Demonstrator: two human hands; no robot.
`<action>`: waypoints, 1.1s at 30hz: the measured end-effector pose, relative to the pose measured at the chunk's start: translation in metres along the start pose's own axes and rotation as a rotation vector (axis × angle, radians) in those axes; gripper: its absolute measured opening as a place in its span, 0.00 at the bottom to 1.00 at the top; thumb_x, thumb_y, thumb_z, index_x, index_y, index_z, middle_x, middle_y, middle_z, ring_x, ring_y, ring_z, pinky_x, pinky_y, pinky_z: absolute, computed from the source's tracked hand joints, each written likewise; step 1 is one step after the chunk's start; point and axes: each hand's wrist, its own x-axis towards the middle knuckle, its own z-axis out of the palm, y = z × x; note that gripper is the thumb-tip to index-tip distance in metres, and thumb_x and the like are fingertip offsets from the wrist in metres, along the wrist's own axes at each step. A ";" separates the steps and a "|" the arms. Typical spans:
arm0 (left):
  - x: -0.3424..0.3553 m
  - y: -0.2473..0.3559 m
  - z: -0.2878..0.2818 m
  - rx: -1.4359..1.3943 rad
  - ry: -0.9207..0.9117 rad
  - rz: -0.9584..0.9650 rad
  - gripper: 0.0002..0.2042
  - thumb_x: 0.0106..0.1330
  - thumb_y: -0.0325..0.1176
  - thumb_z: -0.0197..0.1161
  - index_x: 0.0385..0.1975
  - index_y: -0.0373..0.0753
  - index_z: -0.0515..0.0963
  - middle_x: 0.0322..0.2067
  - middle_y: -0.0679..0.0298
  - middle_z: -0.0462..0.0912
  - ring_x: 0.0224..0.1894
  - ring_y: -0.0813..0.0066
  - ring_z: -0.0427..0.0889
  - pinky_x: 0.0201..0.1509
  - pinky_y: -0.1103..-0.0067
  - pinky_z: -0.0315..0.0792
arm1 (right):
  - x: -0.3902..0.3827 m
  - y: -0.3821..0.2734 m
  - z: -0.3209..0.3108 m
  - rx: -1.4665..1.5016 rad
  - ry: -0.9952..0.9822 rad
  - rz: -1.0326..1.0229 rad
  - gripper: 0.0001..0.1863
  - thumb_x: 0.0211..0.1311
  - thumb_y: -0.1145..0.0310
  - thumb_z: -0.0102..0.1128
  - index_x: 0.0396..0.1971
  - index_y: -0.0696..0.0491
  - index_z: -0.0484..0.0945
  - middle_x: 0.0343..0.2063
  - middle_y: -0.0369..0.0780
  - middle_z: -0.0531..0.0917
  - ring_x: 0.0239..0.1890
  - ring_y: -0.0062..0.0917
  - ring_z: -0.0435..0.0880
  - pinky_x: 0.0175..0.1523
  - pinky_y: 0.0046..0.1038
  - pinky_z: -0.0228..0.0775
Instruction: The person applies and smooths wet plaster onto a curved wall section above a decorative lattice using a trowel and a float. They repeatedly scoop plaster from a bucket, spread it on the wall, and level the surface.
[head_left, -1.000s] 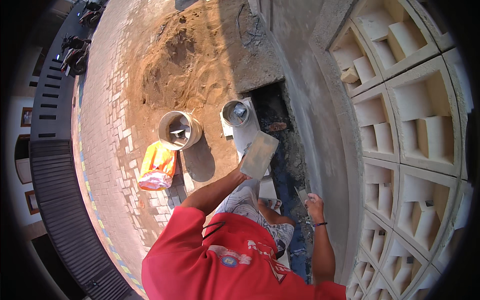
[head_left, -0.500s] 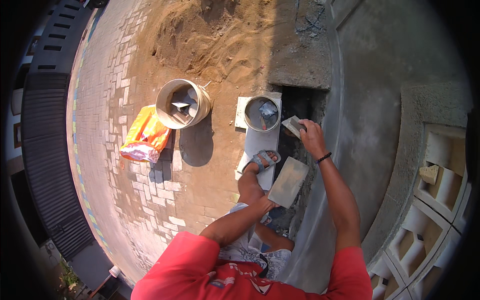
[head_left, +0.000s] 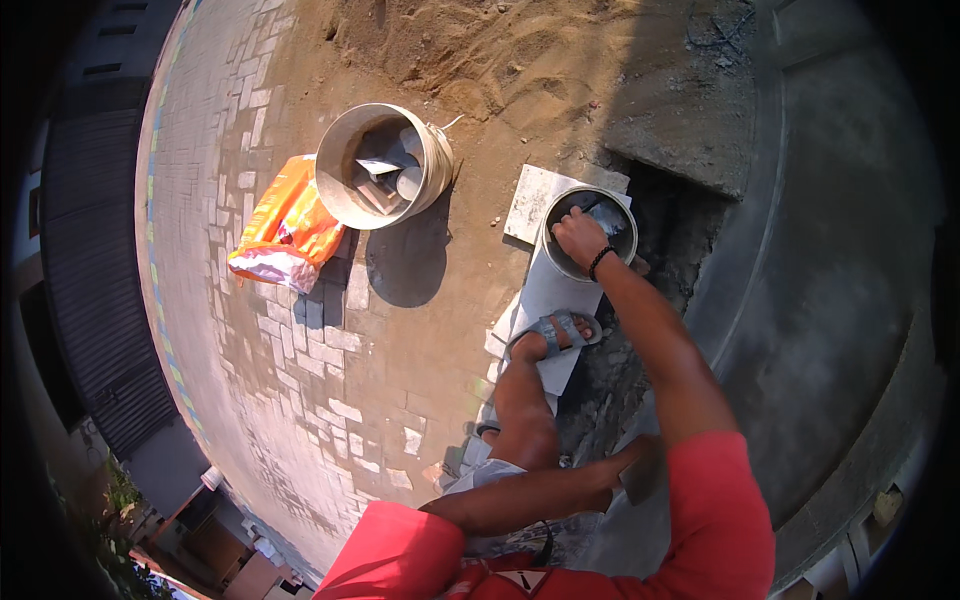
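My right hand (head_left: 580, 238) reaches into the small round bucket (head_left: 553, 262), its fingers curled downward; what they grip is hidden. A greyish-blue blade-like piece (head_left: 607, 216) shows inside that bucket beside the hand. Down by my bent knee, my left hand (head_left: 612, 478) is closed on the edge of a flat rectangular grey board (head_left: 643, 470), seen darkly and partly edge-on. The small bucket stands on pale slabs (head_left: 550, 290) along the edge of a dark trench. My sandalled foot (head_left: 556, 334) rests on the same slabs.
A larger cream bucket (head_left: 440, 175) with several objects in it stands to the left, against an orange sack (head_left: 285, 215). Heaped sand (head_left: 470, 50) lies at the back. The open trench (head_left: 675, 225) runs along the right, beside a smooth grey concrete wall (head_left: 800, 260).
My right hand has gone from over the trench into the small bucket; the pale block it held is no longer visible. My left hand has drawn the board back towards my body. The view has shifted.
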 end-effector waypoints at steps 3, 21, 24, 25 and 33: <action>0.012 -0.013 -0.001 -0.053 0.270 -0.103 0.27 0.62 0.55 0.47 0.50 0.39 0.70 0.40 0.66 0.78 0.38 0.78 0.80 0.39 0.82 0.72 | 0.004 0.007 0.022 -0.033 -0.082 0.023 0.09 0.51 0.69 0.49 0.21 0.51 0.80 0.26 0.40 0.82 0.38 0.32 0.78 0.39 0.30 0.73; -0.096 0.036 0.044 0.179 0.079 0.075 0.12 0.63 0.36 0.52 0.41 0.37 0.75 0.32 0.67 0.79 0.30 0.79 0.79 0.32 0.79 0.74 | -0.174 0.017 -0.226 1.672 0.041 0.911 0.16 0.56 0.74 0.52 0.46 0.58 0.74 0.31 0.39 0.80 0.35 0.25 0.81 0.39 0.30 0.73; -0.113 0.043 -0.010 0.342 -0.113 0.122 0.12 0.60 0.35 0.55 0.40 0.36 0.75 0.35 0.66 0.78 0.34 0.77 0.78 0.34 0.77 0.76 | -0.279 -0.028 -0.299 2.010 0.359 0.776 0.23 0.59 0.74 0.49 0.56 0.57 0.63 0.44 0.41 0.75 0.43 0.24 0.77 0.46 0.29 0.71; -0.123 0.052 0.015 0.368 -0.062 0.145 0.13 0.60 0.35 0.55 0.41 0.36 0.74 0.35 0.66 0.78 0.34 0.77 0.78 0.34 0.77 0.76 | -0.317 -0.046 -0.319 2.063 0.453 0.703 0.27 0.59 0.74 0.49 0.59 0.56 0.58 0.48 0.41 0.73 0.46 0.24 0.76 0.50 0.29 0.69; -0.120 0.044 0.262 0.748 -0.115 0.221 0.14 0.62 0.37 0.53 0.45 0.39 0.72 0.35 0.66 0.77 0.32 0.76 0.78 0.31 0.76 0.76 | -0.561 -0.276 -0.432 1.927 1.332 0.607 0.29 0.58 0.71 0.57 0.59 0.55 0.59 0.47 0.35 0.74 0.46 0.14 0.72 0.52 0.21 0.64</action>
